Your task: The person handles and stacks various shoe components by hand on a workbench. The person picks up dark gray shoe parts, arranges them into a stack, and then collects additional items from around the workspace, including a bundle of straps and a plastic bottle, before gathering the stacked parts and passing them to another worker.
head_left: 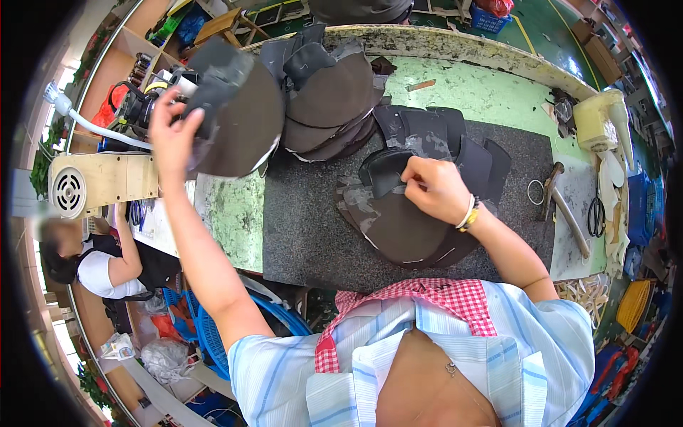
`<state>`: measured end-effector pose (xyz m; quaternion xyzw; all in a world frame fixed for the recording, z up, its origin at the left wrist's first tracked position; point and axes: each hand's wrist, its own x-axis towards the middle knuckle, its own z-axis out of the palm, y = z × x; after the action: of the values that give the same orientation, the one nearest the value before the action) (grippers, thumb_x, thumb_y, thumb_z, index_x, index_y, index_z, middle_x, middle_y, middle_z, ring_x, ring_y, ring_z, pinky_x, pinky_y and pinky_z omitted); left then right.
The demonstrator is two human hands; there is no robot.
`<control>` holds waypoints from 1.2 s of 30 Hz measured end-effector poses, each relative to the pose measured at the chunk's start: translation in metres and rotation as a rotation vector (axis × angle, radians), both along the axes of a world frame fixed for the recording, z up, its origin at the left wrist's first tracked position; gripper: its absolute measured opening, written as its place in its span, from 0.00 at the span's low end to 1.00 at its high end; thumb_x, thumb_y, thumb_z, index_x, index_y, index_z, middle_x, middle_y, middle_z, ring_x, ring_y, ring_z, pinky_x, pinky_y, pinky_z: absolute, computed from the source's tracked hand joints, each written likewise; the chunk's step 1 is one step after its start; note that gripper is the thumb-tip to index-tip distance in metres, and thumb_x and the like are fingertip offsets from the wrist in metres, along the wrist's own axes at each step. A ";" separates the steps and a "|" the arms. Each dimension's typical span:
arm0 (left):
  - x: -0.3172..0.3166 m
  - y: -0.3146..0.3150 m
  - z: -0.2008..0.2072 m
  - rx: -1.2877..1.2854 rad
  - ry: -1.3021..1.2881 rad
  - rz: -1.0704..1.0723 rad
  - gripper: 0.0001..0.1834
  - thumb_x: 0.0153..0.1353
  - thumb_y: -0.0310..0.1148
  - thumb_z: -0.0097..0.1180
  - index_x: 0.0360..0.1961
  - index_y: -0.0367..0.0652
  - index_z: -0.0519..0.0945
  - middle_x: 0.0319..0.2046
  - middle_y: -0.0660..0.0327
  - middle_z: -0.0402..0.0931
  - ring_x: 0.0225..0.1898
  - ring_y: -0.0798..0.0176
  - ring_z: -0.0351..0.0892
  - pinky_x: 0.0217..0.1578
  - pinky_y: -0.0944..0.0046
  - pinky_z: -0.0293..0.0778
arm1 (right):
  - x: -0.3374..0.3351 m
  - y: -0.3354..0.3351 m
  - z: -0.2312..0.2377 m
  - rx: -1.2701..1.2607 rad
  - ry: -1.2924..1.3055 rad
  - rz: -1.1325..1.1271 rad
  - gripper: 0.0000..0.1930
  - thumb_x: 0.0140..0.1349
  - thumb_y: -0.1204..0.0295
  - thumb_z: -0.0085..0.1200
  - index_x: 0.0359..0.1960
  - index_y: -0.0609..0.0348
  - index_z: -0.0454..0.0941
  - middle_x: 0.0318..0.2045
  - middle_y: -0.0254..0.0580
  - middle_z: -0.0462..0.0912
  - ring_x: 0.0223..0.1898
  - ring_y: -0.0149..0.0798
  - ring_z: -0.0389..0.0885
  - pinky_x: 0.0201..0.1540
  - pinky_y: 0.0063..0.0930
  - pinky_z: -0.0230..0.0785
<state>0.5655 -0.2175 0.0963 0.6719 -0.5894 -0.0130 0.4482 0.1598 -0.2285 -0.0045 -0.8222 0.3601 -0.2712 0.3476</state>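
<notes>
My left hand [174, 139] grips a dark leather-like piece [245, 132] by its left side. This piece has one rounded end and a black strip across it, and it is smeared by motion. Right of it lies a pile of similar rounded pieces [331, 96], partly covered by the held one. My right hand [435, 191] is closed, its fingers pinched at the black flap of the top piece [405, 231] on a second pile. The pieces there overlap like a fan on a dark speckled board [306, 242]. Their fingertip contact is partly hidden.
On the right of the green worktable [469, 85] lie a hammer [565, 206], black scissors [596, 216] and a yellowish container [597, 122]. A beige machine [99, 186] stands at the left, with another person [107, 267] beyond it. A blue basket [210, 334] sits below the table.
</notes>
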 end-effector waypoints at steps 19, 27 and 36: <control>-0.231 0.044 -0.126 0.222 0.026 -0.425 0.35 0.46 0.24 0.65 0.57 0.42 0.67 0.57 0.50 0.67 0.59 0.49 0.67 0.57 0.58 0.66 | 0.001 -0.006 -0.016 0.079 -0.197 -0.050 0.06 0.51 0.78 0.53 0.30 0.63 0.79 0.22 0.42 0.79 0.21 0.31 0.78 0.26 0.23 0.70; -0.231 0.047 -0.132 0.196 0.040 -0.423 0.35 0.45 0.23 0.65 0.57 0.41 0.67 0.57 0.50 0.67 0.59 0.50 0.67 0.57 0.58 0.66 | 0.006 -0.004 -0.019 0.064 -0.123 -0.125 0.05 0.51 0.77 0.52 0.29 0.63 0.79 0.21 0.41 0.80 0.19 0.31 0.78 0.25 0.24 0.70; -0.233 0.042 -0.132 0.207 0.041 -0.423 0.34 0.45 0.23 0.64 0.57 0.41 0.67 0.58 0.49 0.67 0.60 0.49 0.66 0.57 0.58 0.66 | 0.001 -0.010 -0.016 0.178 -0.087 -0.146 0.06 0.55 0.78 0.50 0.32 0.66 0.78 0.23 0.37 0.80 0.24 0.24 0.76 0.29 0.19 0.69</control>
<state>0.3328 -0.1754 -0.0359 0.5754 -0.7035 -0.1808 0.3759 0.1609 -0.2385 -0.0210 -0.7472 0.4262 -0.2978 0.4139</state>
